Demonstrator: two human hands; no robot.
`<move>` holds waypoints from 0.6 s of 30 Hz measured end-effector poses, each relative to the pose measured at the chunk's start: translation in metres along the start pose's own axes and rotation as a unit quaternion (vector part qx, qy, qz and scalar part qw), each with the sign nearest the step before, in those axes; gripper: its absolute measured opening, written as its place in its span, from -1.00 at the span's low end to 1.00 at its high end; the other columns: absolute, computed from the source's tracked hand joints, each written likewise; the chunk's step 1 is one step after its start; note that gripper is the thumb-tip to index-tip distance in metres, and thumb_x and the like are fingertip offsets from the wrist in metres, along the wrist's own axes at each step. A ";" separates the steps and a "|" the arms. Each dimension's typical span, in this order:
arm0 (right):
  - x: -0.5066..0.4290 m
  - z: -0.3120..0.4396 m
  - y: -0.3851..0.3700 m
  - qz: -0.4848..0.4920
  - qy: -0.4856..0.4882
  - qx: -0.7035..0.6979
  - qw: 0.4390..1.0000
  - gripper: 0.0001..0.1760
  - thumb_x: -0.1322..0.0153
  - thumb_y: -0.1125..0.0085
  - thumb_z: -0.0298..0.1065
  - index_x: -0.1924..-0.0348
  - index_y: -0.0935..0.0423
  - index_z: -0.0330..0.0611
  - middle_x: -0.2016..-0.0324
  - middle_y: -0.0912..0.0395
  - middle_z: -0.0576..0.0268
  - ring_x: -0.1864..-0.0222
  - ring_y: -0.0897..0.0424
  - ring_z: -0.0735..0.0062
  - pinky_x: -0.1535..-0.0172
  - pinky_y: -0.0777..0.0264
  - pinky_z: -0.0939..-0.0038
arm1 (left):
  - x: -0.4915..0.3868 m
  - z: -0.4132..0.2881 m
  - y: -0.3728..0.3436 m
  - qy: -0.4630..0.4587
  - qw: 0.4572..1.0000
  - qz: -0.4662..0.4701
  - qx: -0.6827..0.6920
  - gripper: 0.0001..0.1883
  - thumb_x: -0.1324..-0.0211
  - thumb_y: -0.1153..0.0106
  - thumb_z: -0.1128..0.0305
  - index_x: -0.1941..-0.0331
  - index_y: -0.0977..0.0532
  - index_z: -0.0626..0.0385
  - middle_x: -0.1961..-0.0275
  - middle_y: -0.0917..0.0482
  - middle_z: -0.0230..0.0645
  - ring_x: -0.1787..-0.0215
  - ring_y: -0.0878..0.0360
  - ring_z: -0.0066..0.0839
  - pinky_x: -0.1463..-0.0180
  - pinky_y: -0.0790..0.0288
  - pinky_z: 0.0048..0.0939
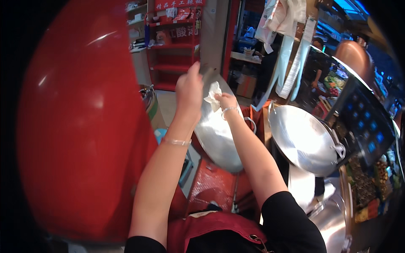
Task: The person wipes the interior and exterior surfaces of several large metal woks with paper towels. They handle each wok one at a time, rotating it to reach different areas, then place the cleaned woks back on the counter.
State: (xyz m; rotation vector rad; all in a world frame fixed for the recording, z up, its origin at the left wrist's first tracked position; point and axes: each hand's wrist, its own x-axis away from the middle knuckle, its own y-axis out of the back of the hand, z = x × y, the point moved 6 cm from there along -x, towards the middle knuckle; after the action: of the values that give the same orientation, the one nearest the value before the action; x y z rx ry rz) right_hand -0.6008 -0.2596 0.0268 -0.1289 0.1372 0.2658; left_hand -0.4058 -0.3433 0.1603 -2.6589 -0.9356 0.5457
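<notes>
A large shiny metal pan with side loop handles is tilted in front of me. My left hand is closed at its far left edge, blurred; it looks to be on the rim or a handle there, though the grip itself is hidden. In my right hand, a crumpled white tissue or paper towel is pinched against or just over the pan's shiny surface. Beside my right forearm, a second metal pan rests tilted on the counter, its inside facing up.
A big red curved surface fills the left side. Red shelves stand beyond. Plastic bags hang above at the right, near a dark screen. Another metal pan lies low at the right. A person stands farther off.
</notes>
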 end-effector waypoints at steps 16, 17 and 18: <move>-0.063 -0.160 -0.074 0.137 0.136 -0.139 0.971 -0.84 -0.30 0.07 -0.53 0.28 -0.21 -0.18 0.60 -0.42 0.24 0.57 -0.48 0.59 0.55 -0.34 0.53 | -0.071 0.206 -0.001 0.315 0.935 0.153 0.062 -0.61 -0.23 0.39 -0.02 0.42 -0.25 0.04 0.73 -0.01 -0.64 0.81 0.16 -0.81 0.72 0.26 -0.71; -0.089 -0.186 -0.076 0.102 0.131 -0.129 0.978 -0.83 -0.30 0.06 -0.53 0.27 -0.20 -0.19 0.63 -0.43 0.20 0.56 -0.50 0.58 0.54 -0.36 0.48 | -0.077 0.216 0.000 0.317 0.935 0.155 0.046 -0.62 -0.24 0.39 -0.01 0.41 -0.25 0.04 0.73 -0.01 -0.64 0.80 0.16 -0.81 0.71 0.26 -0.71; -0.119 -0.225 -0.073 0.045 0.034 -0.094 0.994 -0.83 -0.30 0.07 -0.52 0.28 -0.19 -0.18 0.63 -0.42 0.21 0.55 -0.50 0.57 0.53 -0.36 0.49 | -0.083 0.227 0.001 0.320 0.935 0.152 0.029 -0.63 -0.24 0.40 0.00 0.41 -0.25 0.04 0.72 -0.01 -0.63 0.80 0.16 -0.81 0.71 0.25 -0.71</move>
State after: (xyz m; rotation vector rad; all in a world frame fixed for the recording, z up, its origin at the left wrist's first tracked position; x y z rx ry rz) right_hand -0.7212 -0.3916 -0.1686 -0.3186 0.1856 0.3640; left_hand -0.5632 -0.3684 -0.0212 -2.6524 -0.3135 -0.2414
